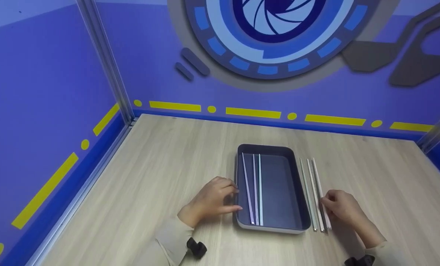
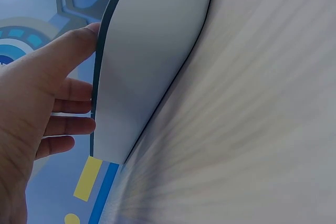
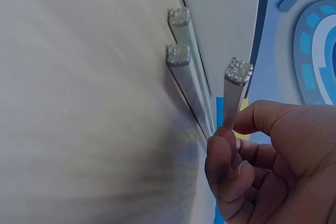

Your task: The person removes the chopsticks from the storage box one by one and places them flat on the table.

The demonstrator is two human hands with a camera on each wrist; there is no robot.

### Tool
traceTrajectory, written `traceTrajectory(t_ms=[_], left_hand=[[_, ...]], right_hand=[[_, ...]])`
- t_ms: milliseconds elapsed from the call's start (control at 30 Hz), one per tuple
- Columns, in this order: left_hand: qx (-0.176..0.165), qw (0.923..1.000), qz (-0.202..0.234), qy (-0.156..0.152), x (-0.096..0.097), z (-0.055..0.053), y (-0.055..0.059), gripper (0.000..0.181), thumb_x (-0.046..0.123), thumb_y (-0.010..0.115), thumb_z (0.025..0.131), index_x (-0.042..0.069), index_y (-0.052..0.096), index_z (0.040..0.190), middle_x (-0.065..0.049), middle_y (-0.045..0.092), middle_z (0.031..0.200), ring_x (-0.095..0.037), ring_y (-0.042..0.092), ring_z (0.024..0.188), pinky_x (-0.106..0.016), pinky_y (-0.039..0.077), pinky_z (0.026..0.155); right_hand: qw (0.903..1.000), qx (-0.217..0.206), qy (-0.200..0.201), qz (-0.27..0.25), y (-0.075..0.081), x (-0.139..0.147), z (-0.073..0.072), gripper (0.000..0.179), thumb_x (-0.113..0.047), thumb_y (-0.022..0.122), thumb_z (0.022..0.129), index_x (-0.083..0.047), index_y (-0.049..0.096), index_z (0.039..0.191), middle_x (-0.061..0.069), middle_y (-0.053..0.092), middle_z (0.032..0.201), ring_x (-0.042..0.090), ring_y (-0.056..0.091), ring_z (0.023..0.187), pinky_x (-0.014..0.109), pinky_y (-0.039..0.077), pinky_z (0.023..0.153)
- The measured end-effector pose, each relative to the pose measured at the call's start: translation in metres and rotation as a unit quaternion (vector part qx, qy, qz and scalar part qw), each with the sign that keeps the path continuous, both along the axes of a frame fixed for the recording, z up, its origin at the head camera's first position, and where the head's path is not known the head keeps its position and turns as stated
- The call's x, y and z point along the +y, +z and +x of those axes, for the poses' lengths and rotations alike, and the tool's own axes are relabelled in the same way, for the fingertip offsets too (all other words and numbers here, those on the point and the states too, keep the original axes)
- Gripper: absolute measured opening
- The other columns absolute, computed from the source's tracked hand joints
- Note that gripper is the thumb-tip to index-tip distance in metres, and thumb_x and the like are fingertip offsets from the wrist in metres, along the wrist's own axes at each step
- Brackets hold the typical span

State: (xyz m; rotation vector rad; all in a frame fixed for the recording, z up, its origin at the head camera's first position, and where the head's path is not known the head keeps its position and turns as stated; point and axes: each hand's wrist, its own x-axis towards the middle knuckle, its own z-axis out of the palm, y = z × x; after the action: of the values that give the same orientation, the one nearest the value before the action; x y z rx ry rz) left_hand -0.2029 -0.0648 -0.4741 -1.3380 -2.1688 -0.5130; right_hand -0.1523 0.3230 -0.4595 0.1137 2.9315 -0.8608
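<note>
A dark grey rectangular tray (image 1: 281,195) with a pale outer side stands on the table. Inside, along its left half, lie a pink chopstick (image 1: 247,188), a lilac chopstick (image 1: 255,188) and a light blue chopstick (image 1: 260,188). At the tray's left rim is my left hand (image 1: 214,197), its fingers relaxed and the thumb tip touching the edge. My right hand (image 1: 344,208) pinches a pinkish chopstick (image 3: 233,98), whose glittery square end is tilted up off the table. Left of it, beside the tray, lie a silvery chopstick (image 1: 313,184) and a pale green one (image 1: 306,184).
The light wood table (image 1: 183,159) meets a blue-purple panel (image 1: 146,59) at the back and another panel (image 1: 50,92) on the left. A metal post (image 1: 107,62) stands in the left corner. Black wrist straps (image 1: 196,247) sit on both sleeves.
</note>
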Motion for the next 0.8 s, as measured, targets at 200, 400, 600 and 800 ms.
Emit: traceTrajectory(t_ms=[200,400,600,800], left_hand=[[0.002,1.0000,-0.004,0.007,0.0001,0.0006,0.0010,0.042,0.050,0.072,0.079,0.010,0.070,0.090,0.000,0.068,0.093,-0.015,0.064,0.091,-0.026,0.049,0.091],[0.007,1.0000,-0.001,0.004,0.0002,-0.0001,0.0008,0.042,0.050,0.072,0.079,0.010,0.070,0.089,0.000,0.068,0.093,-0.015,0.064,0.090,-0.026,0.050,0.090],[0.010,0.9999,-0.002,0.004,-0.0002,-0.0005,0.0001,0.041,0.050,0.072,0.079,0.010,0.070,0.089,0.000,0.067,0.092,-0.015,0.063,0.089,-0.026,0.050,0.090],[0.004,1.0000,-0.005,0.007,-0.0002,0.0000,0.0003,0.042,0.050,0.071,0.080,0.010,0.070,0.091,0.001,0.067,0.092,-0.014,0.063,0.089,-0.026,0.049,0.090]], right_hand=[[0.9994,-0.025,-0.011,-0.019,-0.0009,0.0031,0.0013,0.019,-0.011,0.051,0.091,-0.002,0.057,0.075,0.004,0.057,0.064,0.014,0.058,0.054,0.026,0.049,0.047],[0.9994,-0.026,-0.017,-0.013,-0.0030,0.0036,0.0002,0.019,-0.012,0.052,0.091,-0.002,0.057,0.075,0.003,0.056,0.063,0.014,0.057,0.054,0.025,0.048,0.047],[0.9997,-0.021,-0.013,0.001,-0.0053,0.0040,0.0008,0.018,-0.011,0.052,0.089,-0.003,0.056,0.073,0.001,0.054,0.060,0.014,0.053,0.052,0.025,0.045,0.045],[0.9995,-0.024,-0.012,0.013,-0.0062,0.0043,0.0008,0.018,-0.011,0.052,0.089,-0.004,0.056,0.073,0.001,0.053,0.060,0.014,0.052,0.053,0.024,0.044,0.045]])
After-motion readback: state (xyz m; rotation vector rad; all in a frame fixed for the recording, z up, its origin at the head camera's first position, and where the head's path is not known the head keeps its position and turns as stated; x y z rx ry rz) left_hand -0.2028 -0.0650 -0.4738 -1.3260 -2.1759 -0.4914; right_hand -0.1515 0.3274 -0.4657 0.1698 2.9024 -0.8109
